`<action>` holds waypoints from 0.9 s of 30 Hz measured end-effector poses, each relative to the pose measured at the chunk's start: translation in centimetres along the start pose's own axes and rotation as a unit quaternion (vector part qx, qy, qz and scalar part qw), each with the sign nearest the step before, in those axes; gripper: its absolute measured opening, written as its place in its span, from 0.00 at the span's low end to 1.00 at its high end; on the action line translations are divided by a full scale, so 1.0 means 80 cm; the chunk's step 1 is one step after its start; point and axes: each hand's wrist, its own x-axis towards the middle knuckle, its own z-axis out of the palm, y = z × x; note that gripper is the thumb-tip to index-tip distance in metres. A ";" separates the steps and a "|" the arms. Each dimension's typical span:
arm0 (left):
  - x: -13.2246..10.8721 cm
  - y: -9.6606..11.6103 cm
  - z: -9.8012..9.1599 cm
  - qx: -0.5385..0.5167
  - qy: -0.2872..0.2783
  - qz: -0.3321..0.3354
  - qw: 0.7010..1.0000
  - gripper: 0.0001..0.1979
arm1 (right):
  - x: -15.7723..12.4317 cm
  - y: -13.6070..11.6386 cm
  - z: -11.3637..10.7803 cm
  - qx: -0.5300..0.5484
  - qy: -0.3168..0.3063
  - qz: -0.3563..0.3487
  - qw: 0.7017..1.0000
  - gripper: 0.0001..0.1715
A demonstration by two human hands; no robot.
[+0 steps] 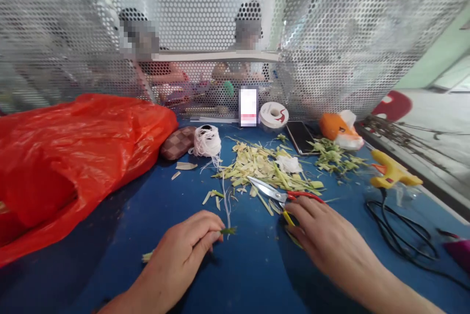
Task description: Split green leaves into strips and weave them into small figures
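Note:
My left hand [183, 250] is closed, thumb against bent fingers, on a thin green plant stalk. The stalk's green tip [229, 230] pokes out past the fingertips, and a pale cut end [147, 257] shows on the wrist side. My right hand [323, 230] bends over the handles of a pair of scissors [267, 189], whose shiny blades point up and left. One handle is red; a yellow handle [288, 218] lies under the fingers, and I cannot tell whether it belongs to the same tool. White string [226, 206] trails down near the stalk's tip.
Pale plant trimmings [253, 159] cover the middle. Behind them are a string ball [206, 141], a ribbon spool [273, 115] and a lit phone screen [248, 103]. A red plastic bag [81, 157] fills the left; a yellow glue gun [394, 169] with cable lies right. People sit beyond the perforated screen.

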 end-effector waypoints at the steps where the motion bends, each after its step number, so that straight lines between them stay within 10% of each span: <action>1: 0.001 -0.001 0.004 0.010 -0.006 0.012 1.000 0.15 | -0.005 0.010 0.003 -0.017 0.005 0.019 1.000 0.11; 10: 0.006 -0.028 0.024 0.093 -0.012 0.102 0.990 0.14 | -0.010 0.028 0.006 -0.042 -0.056 0.117 0.991 0.22; 17: 0.009 -0.030 0.005 0.132 0.042 0.031 0.990 0.14 | -0.006 0.023 0.007 -0.032 -0.045 0.150 0.987 0.27; 27: 0.002 -0.029 0.012 0.049 0.184 -0.049 0.981 0.16 | -0.014 -0.016 -0.009 0.267 -0.058 0.182 0.944 0.28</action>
